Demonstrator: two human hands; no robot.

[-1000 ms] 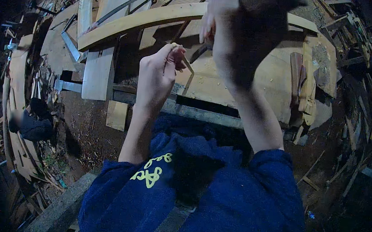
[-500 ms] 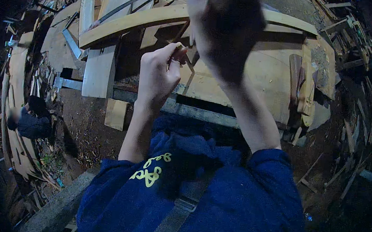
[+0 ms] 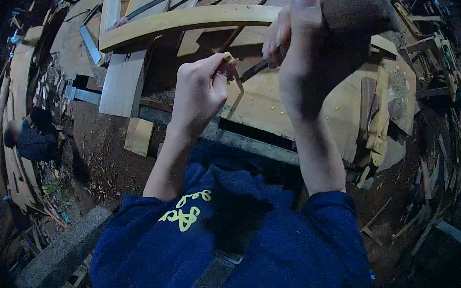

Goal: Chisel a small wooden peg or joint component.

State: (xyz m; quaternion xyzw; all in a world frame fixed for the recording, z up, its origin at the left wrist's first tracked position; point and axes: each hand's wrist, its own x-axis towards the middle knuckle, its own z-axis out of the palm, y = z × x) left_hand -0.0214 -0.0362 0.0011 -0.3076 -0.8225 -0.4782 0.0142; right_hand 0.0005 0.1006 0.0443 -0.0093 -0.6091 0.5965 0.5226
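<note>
My left hand (image 3: 202, 88) pinches a thin, pale wooden stick (image 3: 239, 82), held at a slant just above the board. My right hand (image 3: 301, 45) is closed around a tool whose broad brown part (image 3: 359, 12) is blurred and close to the camera. Its dark, narrow end (image 3: 256, 69) comes out below my fingers, pointing at the stick; I cannot tell what kind of tool it is. Behind both hands lies a long curved piece of wood (image 3: 181, 21), partly covered by my right hand. Small wood chips (image 3: 254, 99) dot the board (image 3: 267, 111).
Pale planks (image 3: 122, 86) lie at the left of the bench, with a metal bar (image 3: 86, 95) near them. Offcuts (image 3: 375, 113) sit at its right edge. A small block (image 3: 139, 136) is below the front edge. A person (image 3: 34, 133) is at far left, among scrap wood.
My right hand has moved right with the tool, whose narrow end now shows. My left hand and the stick have stayed almost where they were.
</note>
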